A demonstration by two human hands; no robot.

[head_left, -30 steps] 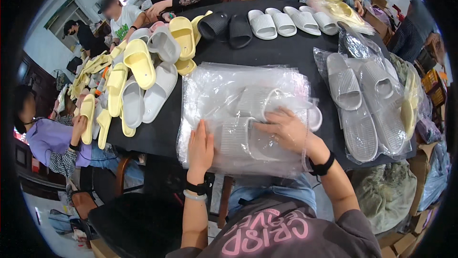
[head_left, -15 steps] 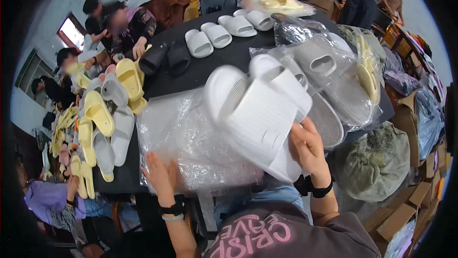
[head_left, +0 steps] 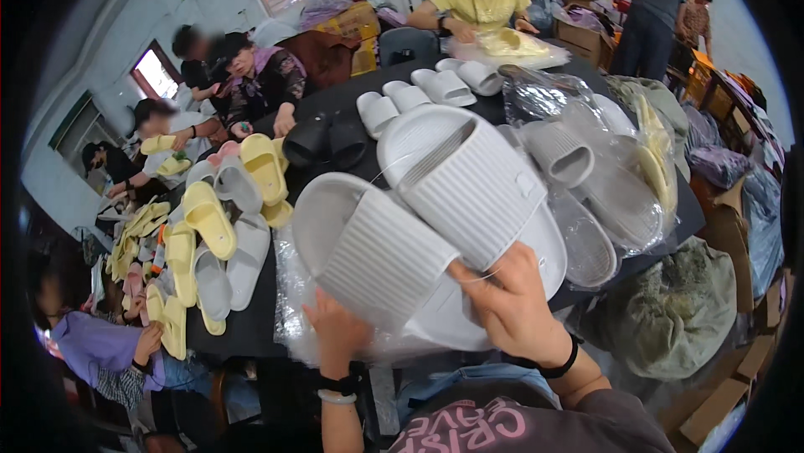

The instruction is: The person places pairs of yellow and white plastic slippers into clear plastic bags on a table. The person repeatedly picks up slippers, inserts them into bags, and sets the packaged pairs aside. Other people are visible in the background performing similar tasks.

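I hold a pair of light grey ribbed slide slippers up close to the camera, above the black table point(head_left: 335, 101). My left hand point(head_left: 339, 332) grips the heel end of the left slipper point(head_left: 368, 248). My right hand point(head_left: 511, 302) grips the right slipper point(head_left: 461, 172), which partly overlaps the other. A thin thread seems to link the two. Under them lies a pile of clear plastic bags point(head_left: 293, 319), mostly hidden by the slippers.
Yellow and grey slippers point(head_left: 209, 227) crowd the table's left side; black slippers point(head_left: 327, 139) and white slippers point(head_left: 427, 89) lie further back. Bagged grey slippers point(head_left: 586, 177) sit to the right. Several seated people work around the table. A grey-green sack point(head_left: 670, 311) stands at right.
A second ago both hands pressed flat on the bag pile. The right hand then lifted the slipper pair, and now the left hand has joined it, holding them nearer the camera.
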